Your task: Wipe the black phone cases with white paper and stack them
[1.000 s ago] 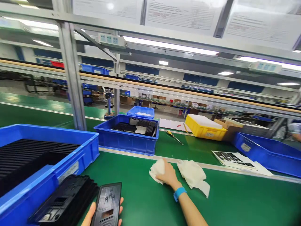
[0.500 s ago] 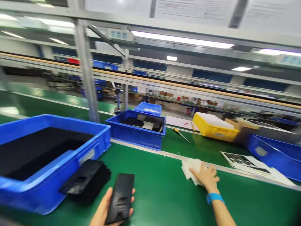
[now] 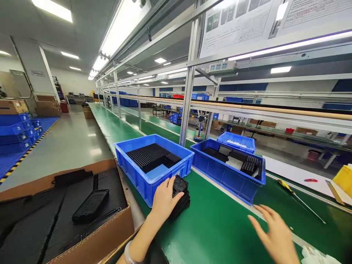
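— Though half hidden under the left hand (image 3: 165, 196), looks like a stack (image 3: 181, 198) of thin black plastic covers. Sits on the belt (image 3: 220, 227), touching the near right corner of the left bin (image 3: 148, 183).
— Clamped on it?
— Closed over the top: fingers together across the upper cover, thumb along the near side. Hard to say how firmly.
— And the right hand (image 3: 275, 234)?
— Empty. Hovers above the belt, well right of the stack, fingers apart and stretched out, palm down. Near a white cloth (image 3: 316, 255) at the bottom right edge.
— Heavy, that stack?
— Probably light. Moulded shells by the look, stiff but thin, likely to flex or crack at the cut-outs if squeezed hard. Smooth too, so apt to slide over one another and fan out.
— Best taken where, then?
— By the two long edges, pinching the whole pile at once, or one cover alone by its rim. Not by the top face only.
— Anything else close by?
— More black parts standing in rows inside the left bin. A second bin (image 3: 228, 176) farther right, with mixed black and white pieces. A screwdriver (image 3: 299, 196) beyond, on the far strip. A cardboard box (image 3: 110, 234) of black trays at near left, off the belt.
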`<state>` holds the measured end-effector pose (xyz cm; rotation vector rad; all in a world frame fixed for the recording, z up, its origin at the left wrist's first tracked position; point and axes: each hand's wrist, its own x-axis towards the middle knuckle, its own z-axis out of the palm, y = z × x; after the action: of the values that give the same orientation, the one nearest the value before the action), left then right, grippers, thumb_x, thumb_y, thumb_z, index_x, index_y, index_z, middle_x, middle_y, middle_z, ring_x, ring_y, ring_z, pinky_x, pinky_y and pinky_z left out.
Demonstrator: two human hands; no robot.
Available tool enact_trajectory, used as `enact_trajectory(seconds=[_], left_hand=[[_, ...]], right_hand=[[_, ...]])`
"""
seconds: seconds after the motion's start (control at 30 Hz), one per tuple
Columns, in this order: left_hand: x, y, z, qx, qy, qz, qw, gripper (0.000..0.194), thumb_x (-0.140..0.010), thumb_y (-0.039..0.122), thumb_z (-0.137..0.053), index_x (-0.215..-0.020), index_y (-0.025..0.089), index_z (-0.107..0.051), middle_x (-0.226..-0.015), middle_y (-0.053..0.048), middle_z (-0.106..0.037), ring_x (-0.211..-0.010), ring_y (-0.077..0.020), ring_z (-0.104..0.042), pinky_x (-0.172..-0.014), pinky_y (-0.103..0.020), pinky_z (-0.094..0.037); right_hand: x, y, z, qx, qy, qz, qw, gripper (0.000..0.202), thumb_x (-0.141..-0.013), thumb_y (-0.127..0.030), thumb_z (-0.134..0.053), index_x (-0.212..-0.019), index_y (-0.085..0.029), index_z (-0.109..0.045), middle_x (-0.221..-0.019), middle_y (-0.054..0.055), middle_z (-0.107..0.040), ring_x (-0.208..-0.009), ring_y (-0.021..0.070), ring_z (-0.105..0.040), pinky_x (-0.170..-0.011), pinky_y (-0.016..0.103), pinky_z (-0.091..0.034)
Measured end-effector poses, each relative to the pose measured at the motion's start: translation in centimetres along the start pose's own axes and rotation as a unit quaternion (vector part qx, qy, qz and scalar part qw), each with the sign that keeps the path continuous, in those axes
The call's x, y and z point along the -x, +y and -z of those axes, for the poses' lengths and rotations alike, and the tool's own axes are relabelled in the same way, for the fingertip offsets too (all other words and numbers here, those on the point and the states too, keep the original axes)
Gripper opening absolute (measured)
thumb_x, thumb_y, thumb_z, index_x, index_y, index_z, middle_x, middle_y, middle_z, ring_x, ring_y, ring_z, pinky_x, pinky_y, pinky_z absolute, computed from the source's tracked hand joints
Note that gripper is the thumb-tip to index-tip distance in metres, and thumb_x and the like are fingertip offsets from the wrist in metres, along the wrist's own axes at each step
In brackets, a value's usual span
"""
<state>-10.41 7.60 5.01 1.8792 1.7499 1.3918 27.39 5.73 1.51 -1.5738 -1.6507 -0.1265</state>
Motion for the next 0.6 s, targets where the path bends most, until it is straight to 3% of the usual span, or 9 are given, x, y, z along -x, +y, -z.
enact_trajectory(seconds=[0.07, 0.17, 0.2, 0.27, 0.33, 0.4, 0.47, 0.53, 0.6], left_hand=[[0.8, -0.8, -0.5, 0.007, 0.022, -0.006, 1.000, 0.050, -0.077, 0.044, -0.064, -0.120, 0.020, -0.058, -0.132, -0.015, -0.055, -0.124, -0.0344, -0.049, -0.108, -0.055, -0.035], [3.9, -2.4, -0.8, 0.065, 0.100, 0.046, 0.992, 0.052, -0.085, 0.048, -0.052, -0.127, 0.017, -0.048, -0.133, -0.018, -0.049, -0.127, -0.0308, -0.046, -0.110, -0.052, -0.033], [5.0, -3.0, -0.9, 0.175, 0.120, 0.134, 0.968, 0.060, -0.082, 0.046, -0.056, -0.133, 0.017, -0.040, -0.137, -0.017, -0.046, -0.131, -0.0293, -0.042, -0.112, -0.048, -0.031], [6.1, -4.0, -1.0, 0.363, 0.092, 0.323, 0.869, 0.075, -0.081, 0.043, -0.061, -0.142, 0.016, -0.027, -0.145, -0.020, -0.039, -0.137, -0.0284, -0.036, -0.114, -0.045, -0.028], [5.9, -4.5, -1.3, 0.455, 0.038, 0.431, 0.779, 0.076, -0.082, 0.044, -0.060, -0.143, 0.012, -0.026, -0.143, -0.024, -0.043, -0.136, -0.0312, -0.039, -0.111, -0.047, -0.032], [4.5, -4.3, -1.6, 0.477, 0.002, 0.449, 0.756, 0.066, -0.084, 0.047, -0.058, -0.137, 0.011, -0.040, -0.130, -0.025, -0.057, -0.125, -0.0333, -0.052, -0.103, -0.049, -0.042], [2.9, -3.7, -2.0, 0.501, -0.021, 0.439, 0.745, 0.054, -0.084, 0.045, -0.060, -0.128, 0.015, -0.051, -0.118, -0.018, -0.067, -0.115, -0.0297, -0.061, -0.098, -0.045, -0.047], [1.8, -3.1, -2.5, 0.516, -0.031, 0.414, 0.749, 0.052, -0.083, 0.043, -0.063, -0.127, 0.017, -0.052, -0.115, -0.014, -0.069, -0.112, -0.0259, -0.062, -0.097, -0.039, -0.048], [1.7, -2.7, -3.1, 0.518, -0.039, 0.383, 0.764, 0.065, -0.079, 0.043, -0.067, -0.134, 0.017, -0.044, -0.119, -0.012, -0.067, -0.114, -0.0240, -0.061, -0.099, -0.035, -0.047]], right_hand=[[-1.2, -4.1, -3.6, -0.155, -0.127, -0.068, 0.977, 0.060, -0.069, -0.073, -0.055, -0.100, -0.022, -0.066, -0.113, 0.014, -0.063, -0.109, 0.0353, -0.056, -0.099, 0.053, -0.040], [-3.8, -8.7, -8.8, -0.287, -0.287, -0.145, 0.903, 0.075, -0.062, -0.084, -0.052, -0.104, -0.022, -0.064, -0.115, 0.012, -0.063, -0.111, 0.0319, -0.055, -0.099, 0.045, -0.042], [-4.8, -9.8, -10.4, -0.301, -0.322, -0.159, 0.883, 0.080, -0.062, -0.087, -0.048, -0.105, -0.022, -0.064, -0.114, 0.012, -0.063, -0.109, 0.0305, -0.056, -0.096, 0.043, -0.045], [-6.9, -11.6, -13.4, -0.317, -0.387, -0.191, 0.845, 0.089, -0.063, -0.091, -0.040, -0.109, -0.019, -0.062, -0.110, 0.013, -0.063, -0.103, 0.0276, -0.059, -0.088, 0.041, -0.049], [-8.5, -13.2, -16.0, -0.331, -0.452, -0.226, 0.797, 0.093, -0.064, -0.092, -0.035, -0.113, -0.017, -0.060, -0.102, 0.013, -0.065, -0.096, 0.0255, -0.062, -0.084, 0.042, -0.050], [-9.2, -14.6, -17.9, -0.345, -0.507, -0.241, 0.752, 0.090, -0.065, -0.091, -0.039, -0.111, -0.016, -0.060, -0.092, 0.012, -0.066, -0.092, 0.0251, -0.063, -0.083, 0.044, -0.050], [-9.0, -15.8, -18.9, -0.363, -0.544, -0.235, 0.719, 0.080, -0.064, -0.084, -0.053, -0.104, -0.016, -0.062, -0.089, 0.011, -0.068, -0.095, 0.0265, -0.063, -0.087, 0.047, -0.047], [-8.3, -16.6, -18.9, -0.392, -0.556, -0.216, 0.700, 0.066, -0.063, -0.073, -0.064, -0.099, -0.017, -0.065, -0.092, 0.010, -0.069, -0.098, 0.0276, -0.063, -0.092, 0.047, -0.045], [-7.1, -16.6, -18.0, -0.431, -0.545, -0.191, 0.693, 0.060, -0.065, -0.065, -0.065, -0.101, -0.018, -0.065, -0.097, 0.009, -0.070, -0.101, 0.0276, -0.063, -0.096, 0.045, -0.044]])
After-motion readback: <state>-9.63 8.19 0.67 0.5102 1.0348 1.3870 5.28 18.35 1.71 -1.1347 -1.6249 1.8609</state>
